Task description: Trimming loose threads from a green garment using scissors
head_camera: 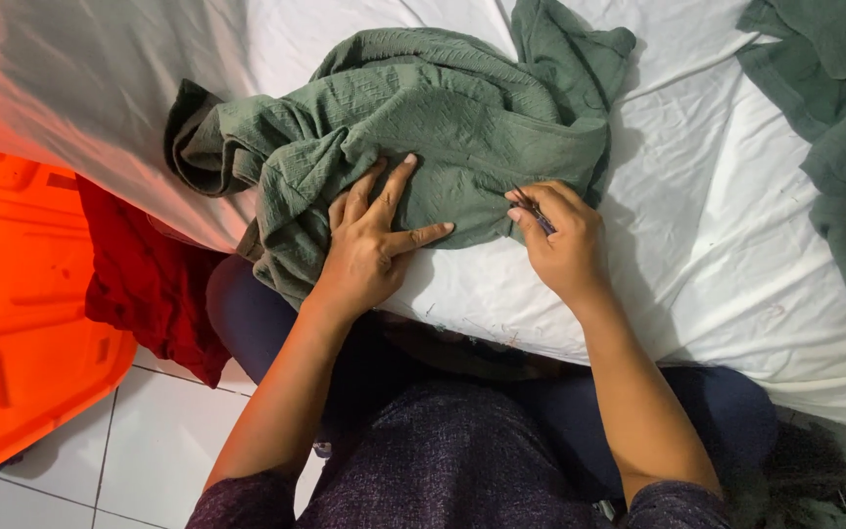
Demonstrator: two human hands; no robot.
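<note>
A crumpled green textured garment (443, 118) is lying bunched on a white sheet (717, 245) that is covering a raised surface, with its lower edge hanging toward the person. The left hand (369, 245) is pressing flat on the garment's lower part, fingers spread and released, gripping nothing. The right hand (560, 240) is resting at the garment's right hem, its fingertips pinching a small thin dark tool (533, 210); it is too small to identify, though it may be a needle or a seam picker. The tool's tip is touching the cloth just beside the hem.

Farther out, a second green cloth (834, 127) is lying on the sheet at the upper right, well apart from the hands. A red cloth (149, 284) is hanging down at the left, below the sheet's edge and just beside an orange plastic bin (22, 313). The bin is standing on a white tiled floor (159, 441). The person's dark blue trousers (727, 411) and speckled purple top (452, 460) are filling the lower middle of the view.
</note>
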